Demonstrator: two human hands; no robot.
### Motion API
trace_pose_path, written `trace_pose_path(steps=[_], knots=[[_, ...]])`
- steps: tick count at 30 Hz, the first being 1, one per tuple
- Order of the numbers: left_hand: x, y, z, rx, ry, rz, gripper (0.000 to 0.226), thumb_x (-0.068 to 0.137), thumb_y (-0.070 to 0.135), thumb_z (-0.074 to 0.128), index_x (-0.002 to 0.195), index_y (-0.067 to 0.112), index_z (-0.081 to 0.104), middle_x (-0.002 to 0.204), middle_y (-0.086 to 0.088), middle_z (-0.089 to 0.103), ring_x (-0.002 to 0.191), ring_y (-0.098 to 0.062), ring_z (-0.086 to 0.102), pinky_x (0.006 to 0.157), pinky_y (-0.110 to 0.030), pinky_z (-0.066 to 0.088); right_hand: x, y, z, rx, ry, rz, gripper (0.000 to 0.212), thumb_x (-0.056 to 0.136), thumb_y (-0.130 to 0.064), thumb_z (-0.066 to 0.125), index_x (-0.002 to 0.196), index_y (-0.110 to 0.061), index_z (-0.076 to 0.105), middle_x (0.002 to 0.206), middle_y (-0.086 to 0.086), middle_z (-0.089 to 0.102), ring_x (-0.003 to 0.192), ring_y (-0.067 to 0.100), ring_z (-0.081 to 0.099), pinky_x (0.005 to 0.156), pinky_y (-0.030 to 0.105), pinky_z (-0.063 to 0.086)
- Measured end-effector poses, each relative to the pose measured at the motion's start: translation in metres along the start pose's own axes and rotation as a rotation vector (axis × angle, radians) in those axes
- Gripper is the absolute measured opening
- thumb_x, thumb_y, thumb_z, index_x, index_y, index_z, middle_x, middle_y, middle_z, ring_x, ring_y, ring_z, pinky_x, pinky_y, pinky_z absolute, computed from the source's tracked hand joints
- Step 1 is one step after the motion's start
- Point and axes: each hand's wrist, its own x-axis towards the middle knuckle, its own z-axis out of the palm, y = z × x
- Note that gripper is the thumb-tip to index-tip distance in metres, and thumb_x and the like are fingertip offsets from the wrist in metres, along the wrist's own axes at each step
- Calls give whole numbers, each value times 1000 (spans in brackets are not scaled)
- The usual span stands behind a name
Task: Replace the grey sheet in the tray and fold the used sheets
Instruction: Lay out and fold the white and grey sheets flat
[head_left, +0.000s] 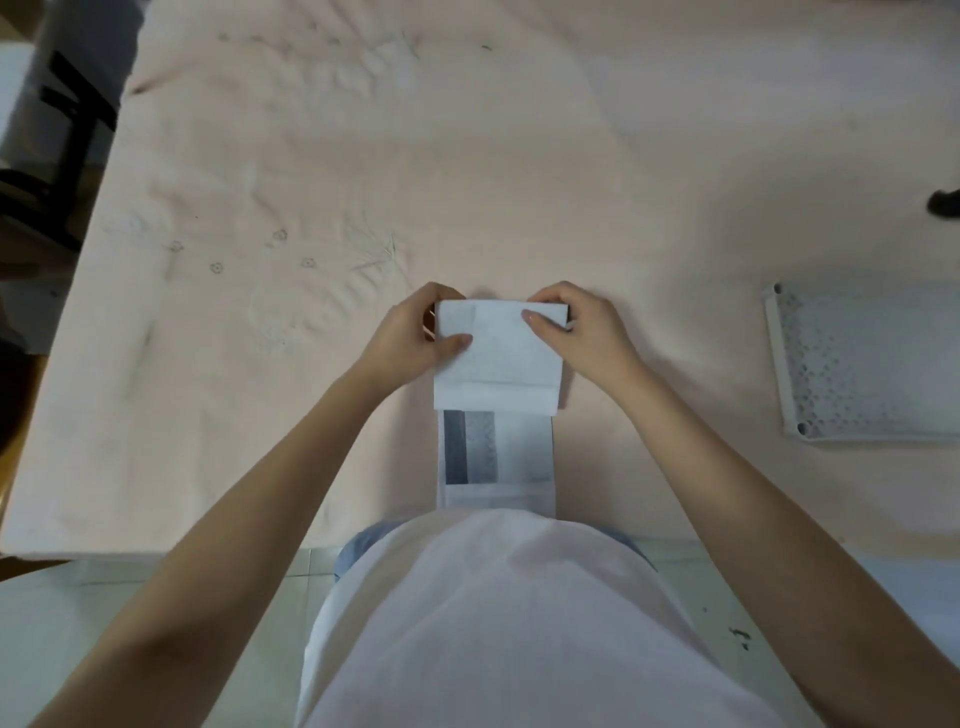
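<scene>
Sheets first: a long folded sheet (497, 364) lies in a strip on the counter (467, 182) right in front of the person, its far end doubled back toward them so a pale square sits on top of the greyer strip below. Both hands are on that folded end. The left hand (410, 332) grips the left edge, thumb lying flat on top and the fingers (441, 293) curled round the far corner; the right hand (576, 327) pinches the right far corner, thumb on top, the other fingers tucked over the far edge. That grip looks chosen to keep the two corners square while the fold is pressed or rolled on toward the body (my reading, not a certainty). The near end of the strip runs to the counter's edge, close against the person's white top (493, 623).

Off to the right, well apart from the hands, sits the tray (779, 364), a white perforated one, with what appears to be a pale sheet already lining it, so the replacing step seems done and the folding is what's in hand.

Underfoot of all this: a soft pinkish covering, dented and faintly scribbled on. Pale green floor tiles (675, 551) show below the counter's edge, and dark furniture stands at far left.
</scene>
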Motion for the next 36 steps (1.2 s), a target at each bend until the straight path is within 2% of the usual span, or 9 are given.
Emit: trace_pose_path(steps=[3,6,9,15,18,25,28,32,36], knots=[[34,-5,-3,10,36,-68,31,75,13,75,98,21,56,88,11,57,71,-9,51,69,-26,47,28,5,1,69,-34,63,43,75,-37,75,113,-29,54,100,-20,54,89,7,56,81,29,51],[60,-12,-3,53,67,-148,32,75,15,75,102,18,56,91,6,58,72,-10,54,70,-26,46,51,15,6,47,-106,130,67,73,-25,79,130,-22,43,117,-1,52,98,14,56,88,36,51],[74,-18,1,114,81,-198,35,77,19,71,108,18,54,96,2,62,85,-18,59,76,-31,50,66,23,13,-22,-147,156,70,76,-19,76,135,-17,38,129,8,49,111,23,55,95,43,48],[93,-31,8,283,86,-227,38,77,24,70,112,18,54,106,-4,62,94,-24,58,78,-34,49,80,30,23,-228,-125,102,67,78,-23,75,135,-9,41,136,9,43,121,25,48,97,33,41],[96,-38,8,372,117,-171,46,74,27,75,115,14,57,114,-7,53,107,-23,51,82,-27,41,83,34,22,-309,-115,72,67,76,-27,77,133,-10,47,133,9,42,121,23,47,95,31,41],[92,-36,10,738,244,-44,64,68,41,78,118,7,56,118,-17,51,107,-34,48,89,-38,35,84,42,22,-388,-87,22,75,73,-36,78,136,-10,47,128,11,41,120,26,43,100,31,35],[81,-34,14,768,296,279,58,72,35,78,119,8,57,121,-18,57,112,-36,54,87,-41,43,82,45,15,-464,-93,-82,82,73,-48,75,140,-14,42,137,11,37,128,28,35,107,40,32],[59,-48,10,723,-112,437,86,79,62,59,145,14,34,155,-12,25,144,-27,20,114,-38,22,67,55,6,-557,-363,-284,99,69,-68,65,148,-24,27,159,2,12,146,18,7,116,37,8],[50,-61,3,801,-304,385,91,80,60,58,149,12,22,158,-11,11,146,-25,6,120,-41,13,60,65,5,-731,-418,-393,104,69,-78,54,150,-20,22,160,3,6,147,16,-2,120,37,3]])
